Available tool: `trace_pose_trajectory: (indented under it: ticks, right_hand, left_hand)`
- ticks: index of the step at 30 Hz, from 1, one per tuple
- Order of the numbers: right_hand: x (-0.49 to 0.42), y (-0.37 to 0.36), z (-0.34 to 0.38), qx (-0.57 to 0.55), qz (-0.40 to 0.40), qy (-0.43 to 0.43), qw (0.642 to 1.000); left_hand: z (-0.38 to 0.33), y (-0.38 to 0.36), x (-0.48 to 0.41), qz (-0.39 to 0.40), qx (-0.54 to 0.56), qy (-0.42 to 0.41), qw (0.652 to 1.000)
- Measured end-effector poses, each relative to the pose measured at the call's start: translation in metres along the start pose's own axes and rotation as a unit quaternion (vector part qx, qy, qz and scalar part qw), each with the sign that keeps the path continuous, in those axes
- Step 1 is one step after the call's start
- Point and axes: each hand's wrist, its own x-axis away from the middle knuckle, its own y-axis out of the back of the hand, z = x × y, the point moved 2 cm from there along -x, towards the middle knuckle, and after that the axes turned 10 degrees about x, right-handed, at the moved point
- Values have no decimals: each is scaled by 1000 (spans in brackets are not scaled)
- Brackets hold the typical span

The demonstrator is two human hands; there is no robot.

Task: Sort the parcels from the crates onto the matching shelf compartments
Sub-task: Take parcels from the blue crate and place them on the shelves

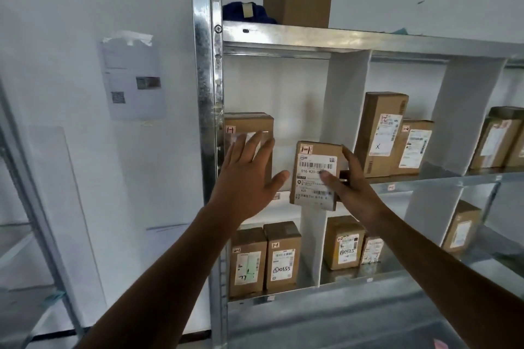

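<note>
Right hand (350, 178): gripped one parcel (316, 176). Left hand (249, 176): fingers spread, against one standing box (249, 125). Lower-left compartment (286, 218): two boxes.

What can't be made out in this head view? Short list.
- Parcel in the right hand: small label print is too fine; the thumb covers the end of the code line.
- Box behind the open left hand: its label is hidden by the fingers and glare.
- Rightmost boxes: cut off by the frame edge.
- Wall sheet: text blurred.
- Crates: out of frame.
</note>
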Motion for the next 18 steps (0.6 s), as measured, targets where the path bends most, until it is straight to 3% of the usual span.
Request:
trace_pose_trajectory:
  ticks: [10, 18]
  right_hand:
    - [-133, 5, -51, 32, 86, 68, 993]
    - [-180, -20, -93, -5, 155, 85, 984]
  left_hand:
    - [21, -48, -80, -42, -83, 53, 994]
    - [51, -55, -109, -86, -130, 88, 984]
